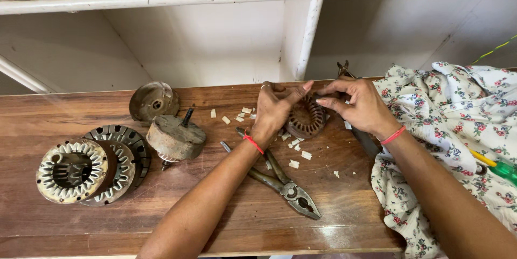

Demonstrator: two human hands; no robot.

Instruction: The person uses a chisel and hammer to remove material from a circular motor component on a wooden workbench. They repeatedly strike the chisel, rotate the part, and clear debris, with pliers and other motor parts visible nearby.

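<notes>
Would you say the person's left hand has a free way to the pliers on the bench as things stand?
Probably yes: the pliers lie open on the wooden bench, handles just under the left wrist. The left hand grips the brown slotted motor core with the right hand, so it must let go first.

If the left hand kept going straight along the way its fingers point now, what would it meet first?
The left hand points right, over the round rusty ribbed metal core it touches. Straight on, it would probably first meet the fingertips of the right hand, though depth is unclear.
</notes>
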